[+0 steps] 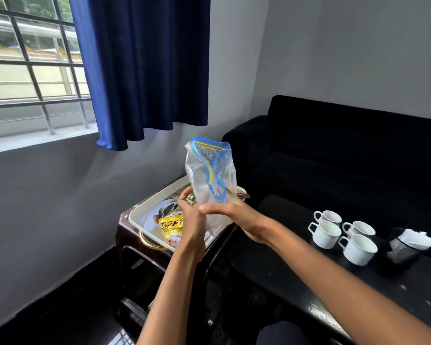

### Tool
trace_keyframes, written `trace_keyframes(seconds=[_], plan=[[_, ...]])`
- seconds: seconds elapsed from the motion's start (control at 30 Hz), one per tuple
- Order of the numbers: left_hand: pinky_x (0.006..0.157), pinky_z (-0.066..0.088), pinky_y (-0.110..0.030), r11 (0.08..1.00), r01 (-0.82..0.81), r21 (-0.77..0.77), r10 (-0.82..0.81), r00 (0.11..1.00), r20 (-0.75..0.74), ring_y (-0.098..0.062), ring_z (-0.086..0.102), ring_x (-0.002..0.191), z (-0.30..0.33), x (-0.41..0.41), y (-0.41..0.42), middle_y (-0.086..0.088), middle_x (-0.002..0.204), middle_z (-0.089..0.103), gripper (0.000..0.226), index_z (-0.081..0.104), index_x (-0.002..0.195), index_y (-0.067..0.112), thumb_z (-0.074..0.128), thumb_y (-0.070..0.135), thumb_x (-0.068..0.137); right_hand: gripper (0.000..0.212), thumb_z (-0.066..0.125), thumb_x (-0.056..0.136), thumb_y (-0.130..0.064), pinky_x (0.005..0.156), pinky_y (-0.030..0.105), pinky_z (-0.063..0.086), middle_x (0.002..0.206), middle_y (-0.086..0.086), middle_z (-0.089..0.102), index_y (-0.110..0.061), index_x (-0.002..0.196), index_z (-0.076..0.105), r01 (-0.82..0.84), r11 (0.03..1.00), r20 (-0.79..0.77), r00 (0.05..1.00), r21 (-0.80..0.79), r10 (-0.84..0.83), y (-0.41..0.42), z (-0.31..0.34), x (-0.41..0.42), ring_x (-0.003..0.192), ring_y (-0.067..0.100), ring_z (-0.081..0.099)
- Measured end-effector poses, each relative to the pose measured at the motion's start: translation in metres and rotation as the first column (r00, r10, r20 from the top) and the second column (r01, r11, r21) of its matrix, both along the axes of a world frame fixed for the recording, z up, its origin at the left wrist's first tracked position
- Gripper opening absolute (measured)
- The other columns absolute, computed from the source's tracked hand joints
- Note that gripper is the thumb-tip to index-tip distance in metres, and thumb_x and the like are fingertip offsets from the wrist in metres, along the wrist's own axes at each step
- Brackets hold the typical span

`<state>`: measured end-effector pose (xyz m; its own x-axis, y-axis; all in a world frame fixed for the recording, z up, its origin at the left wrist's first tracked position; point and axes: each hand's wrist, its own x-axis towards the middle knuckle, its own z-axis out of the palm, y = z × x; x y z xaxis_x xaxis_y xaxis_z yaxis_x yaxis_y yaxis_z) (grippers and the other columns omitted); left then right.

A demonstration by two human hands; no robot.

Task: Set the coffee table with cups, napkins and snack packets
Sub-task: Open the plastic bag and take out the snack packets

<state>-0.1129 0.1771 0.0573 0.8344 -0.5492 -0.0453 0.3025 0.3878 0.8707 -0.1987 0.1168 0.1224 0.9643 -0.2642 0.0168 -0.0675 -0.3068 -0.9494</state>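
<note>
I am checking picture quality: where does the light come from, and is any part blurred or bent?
Head view: daylight comes from the window at left; the black table shows pale glare; the forearms at the lower edge look soft; the wide lens bends the window bars.

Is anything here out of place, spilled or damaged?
Nothing looks spilled or broken. The four cups stand upright on the coffee table beside the napkin holder. The snack packets lie jumbled in the tray. Both hands hold the crumpled zip bag over it.
</note>
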Motion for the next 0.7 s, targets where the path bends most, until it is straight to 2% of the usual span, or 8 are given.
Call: trace_keyframes(seconds=[0.13, 0.3, 0.4, 0.47, 0.5, 0.53, 0.6, 0.7], plan=[[0.064, 0.057, -0.029, 0.993, 0.09, -0.081, -0.087, 0.995, 0.042, -0.018, 0.072, 0.09, 0.003, 0.001, 0.004, -0.004, 0.111, 0.07, 0.051, 0.037, 0.133, 0.033, 0.062, 0.031, 0.088, 0.057, 0.066, 0.086, -0.012, 0.105, 0.028, 0.042, 0.132, -0.006, 0.057, -0.025, 0.136, 0.043, -0.039, 0.999, 0.013, 0.999, -0.032, 0.04, -0.004, 0.001, -0.004, 0.122, 0.006, 0.054], [0.073, 0.057, -0.04, 0.962, 0.223, -0.157, -0.211, 0.973, 0.088, -0.025, 0.067, 0.105, 0.009, 0.003, 0.011, -0.006, 0.119, 0.068, 0.061, 0.052, 0.129, 0.031, 0.07, 0.036, 0.071, 0.062, 0.072, 0.081, -0.017, 0.105, 0.026, 0.041, 0.131, -0.007, 0.057, -0.024, 0.136, 0.043, 0.051, 0.979, 0.049, 0.998, -0.198, -0.042, -0.006, -0.001, -0.005, 0.121, 0.005, 0.053], [0.065, 0.057, -0.038, 0.944, 0.282, -0.172, -0.271, 0.959, 0.081, -0.022, 0.071, 0.093, 0.012, 0.007, 0.016, -0.004, 0.109, 0.072, 0.054, 0.056, 0.124, 0.029, 0.062, 0.026, 0.07, 0.061, 0.072, 0.08, -0.015, 0.104, 0.028, 0.042, 0.128, -0.003, 0.059, -0.022, 0.134, 0.045, 0.141, 0.941, 0.106, 0.988, -0.309, -0.113, -0.007, -0.003, -0.003, 0.119, 0.01, 0.054], [0.064, 0.057, -0.038, 0.952, 0.278, -0.129, -0.273, 0.96, 0.055, -0.013, 0.071, 0.077, 0.012, 0.01, 0.019, 0.003, 0.093, 0.075, 0.039, 0.061, 0.113, 0.032, 0.053, 0.019, 0.076, 0.056, 0.07, 0.081, -0.01, 0.1, 0.024, 0.043, 0.124, -0.001, 0.062, -0.019, 0.132, 0.049, 0.226, 0.9, 0.169, 0.97, -0.373, -0.174, -0.008, -0.004, -0.004, 0.116, 0.013, 0.057], [0.069, 0.056, -0.039, 0.956, 0.27, -0.113, -0.268, 0.963, 0.028, -0.01, 0.068, 0.073, 0.014, 0.011, 0.02, 0.006, 0.085, 0.074, 0.034, 0.066, 0.103, 0.032, 0.048, 0.014, 0.079, 0.054, 0.068, 0.08, -0.007, 0.098, 0.025, 0.044, 0.121, -0.001, 0.064, -0.019, 0.13, 0.052, 0.269, 0.873, 0.197, 0.959, -0.407, -0.203, -0.009, -0.005, -0.005, 0.114, 0.015, 0.059], [0.076, 0.052, -0.041, 0.963, 0.249, -0.103, -0.252, 0.968, -0.013, -0.009, 0.064, 0.072, 0.015, 0.011, 0.021, 0.007, 0.078, 0.072, 0.031, 0.069, 0.089, 0.029, 0.045, 0.012, 0.081, 0.054, 0.068, 0.077, -0.006, 0.096, 0.028, 0.047, 0.118, -0.001, 0.066, -0.019, 0.127, 0.055, 0.303, 0.845, 0.216, 0.949, -0.44, -0.228, -0.011, -0.006, -0.008, 0.111, 0.017, 0.06], [0.083, 0.042, -0.042, 0.984, 0.153, -0.094, -0.163, 0.98, -0.113, -0.011, 0.055, 0.076, 0.019, 0.011, 0.021, 0.008, 0.07, 0.064, 0.026, 0.062, 0.069, 0.023, 0.041, 0.016, 0.081, 0.053, 0.069, 0.072, -0.007, 0.092, 0.034, 0.05, 0.114, -0.003, 0.068, -0.023, 0.122, 0.06, 0.348, 0.787, 0.222, 0.937, -0.51, -0.271, -0.017, -0.008, -0.015, 0.107, 0.017, 0.062], [0.082, 0.042, -0.04, 0.998, 0.01, -0.058, -0.021, 0.983, -0.185, -0.015, 0.052, 0.08, 0.023, 0.013, 0.021, 0.005, 0.082, 0.06, 0.021, 0.054, 0.079, 0.024, 0.039, 0.033, 0.09, 0.04, 0.068, 0.074, -0.018, 0.087, 0.036, 0.052, 0.11, -0.01, 0.069, -0.032, 0.111, 0.067, 0.355, 0.735, 0.183, 0.934, -0.578, -0.307, -0.028, -0.011, -0.032, 0.104, 0.014, 0.064]])
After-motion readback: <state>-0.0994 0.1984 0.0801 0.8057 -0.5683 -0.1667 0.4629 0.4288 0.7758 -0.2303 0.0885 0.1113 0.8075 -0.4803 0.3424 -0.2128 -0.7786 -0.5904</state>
